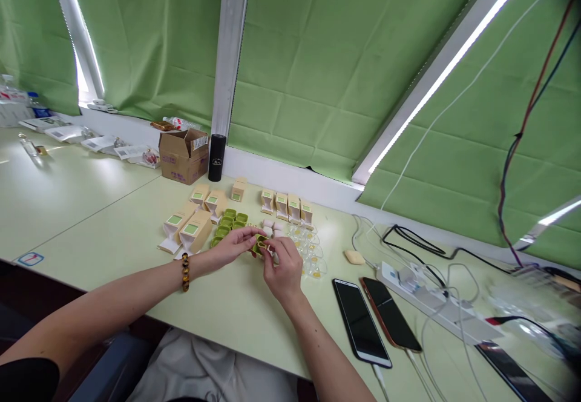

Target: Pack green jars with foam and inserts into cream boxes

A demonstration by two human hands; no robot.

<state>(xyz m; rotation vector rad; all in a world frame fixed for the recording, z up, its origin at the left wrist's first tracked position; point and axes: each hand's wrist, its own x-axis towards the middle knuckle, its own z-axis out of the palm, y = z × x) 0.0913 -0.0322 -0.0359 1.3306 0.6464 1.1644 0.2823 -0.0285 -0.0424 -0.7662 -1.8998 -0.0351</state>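
Containers of olive-green plastic, small and open-topped: at least six grouped on the pale green surface, exact count blocked by an arm and hand. One more, a small olive-green plastic piece, is up between both hands, over the surface. Left grip: thumb and fingers pinching it. Right grip: thumb and index pinching its right edge. Beige card boxes with green labels: nine; four left of the containers, one behind, four in a row at back right. Small pinkish-white pieces: a few, partly hidden, no sure count. Clear plastic cups with yellow spots: several, overlapping, can't count. Also one brown cardboard carton, one black cylindrical bottle, one beige block, two dark-screened phones side by side, one white power strip, one amber-brown bead bracelet.
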